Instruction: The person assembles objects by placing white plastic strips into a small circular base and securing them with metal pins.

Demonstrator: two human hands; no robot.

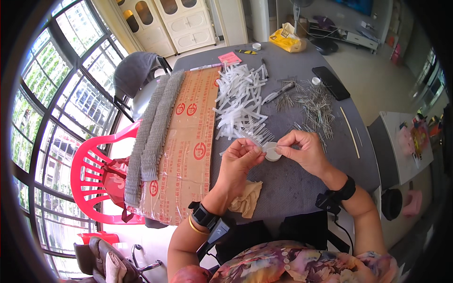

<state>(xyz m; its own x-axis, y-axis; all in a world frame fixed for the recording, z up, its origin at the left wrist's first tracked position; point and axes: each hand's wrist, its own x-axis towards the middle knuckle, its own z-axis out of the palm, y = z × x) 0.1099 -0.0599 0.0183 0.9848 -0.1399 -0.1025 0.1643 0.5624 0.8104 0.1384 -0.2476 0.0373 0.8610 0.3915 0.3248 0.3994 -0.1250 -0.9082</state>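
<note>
My left hand [243, 159] is closed, thumb and fingertips pinched together at the near end of the white strip pile. Facing it, my right hand [304, 150] also pinches with thumb and forefinger. What either pinch holds is too small to make out. A small round white dish [272, 154] sits on the table just between and behind the fingertips. Beyond the left hand lies a heap of short translucent white strips [239, 96]. Past the right hand is a loose pile of thin metal pins or wires [317, 112].
Left of the strips, a brown cardboard sheet [188, 141] carries long rows of grey thin pieces [155, 127]. A beige cloth [246, 200] lies near me. Toward the right are a black phone-like slab [331, 83] and a wooden stick [350, 132]. A yellow bag [288, 38] stands at the far edge.
</note>
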